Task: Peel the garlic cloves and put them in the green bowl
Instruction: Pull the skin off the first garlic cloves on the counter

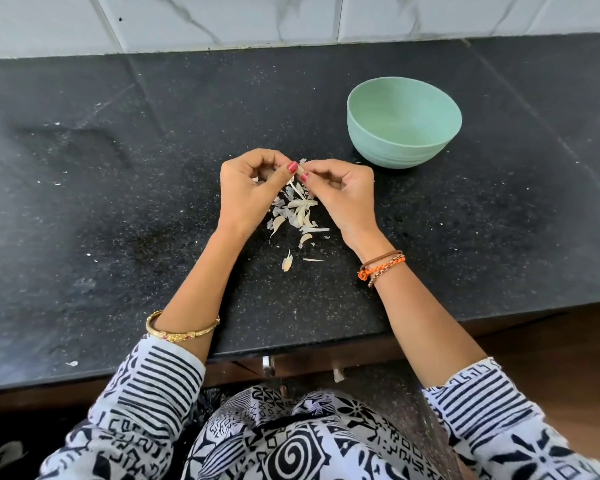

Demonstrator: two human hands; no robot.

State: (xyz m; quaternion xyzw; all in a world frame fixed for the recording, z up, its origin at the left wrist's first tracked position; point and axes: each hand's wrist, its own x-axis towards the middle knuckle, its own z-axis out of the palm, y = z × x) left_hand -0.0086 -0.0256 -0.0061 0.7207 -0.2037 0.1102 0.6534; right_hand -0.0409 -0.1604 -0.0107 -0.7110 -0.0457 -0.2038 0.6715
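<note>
- The left hand (248, 183) and right hand (340, 188) are meeting above the bench (118, 202), fingertips together, both pinching one small clove (301, 170) between them; each grip is narrow, thumb and fingers curled in on the clove.
- The clove is showing only as a pale sliver between the red-painted nails, with a scrap of skin sticking up from it; how much is peeled I cannot tell.
- Directly under the hands, a heap of peels (298, 209) is lying on the bench, with what look like a few unpeeled cloves among them; which are cloves and which are husk is hard to tell.
- One loose clove (287, 263) is lying apart, nearer the person, just beside a thin strip of skin.
- The bowl (404, 121) is standing upright beyond the right hand, near it but not touching, and its inside is showing no cloves.
- Between the hands and the bowl, only bare bench is showing.
- A gold bangle (182, 329) is sitting on the left forearm, and cord bracelets (381, 266) are circling the right wrist.
- White tiles (222, 19) are running along the back of the bench.
</note>
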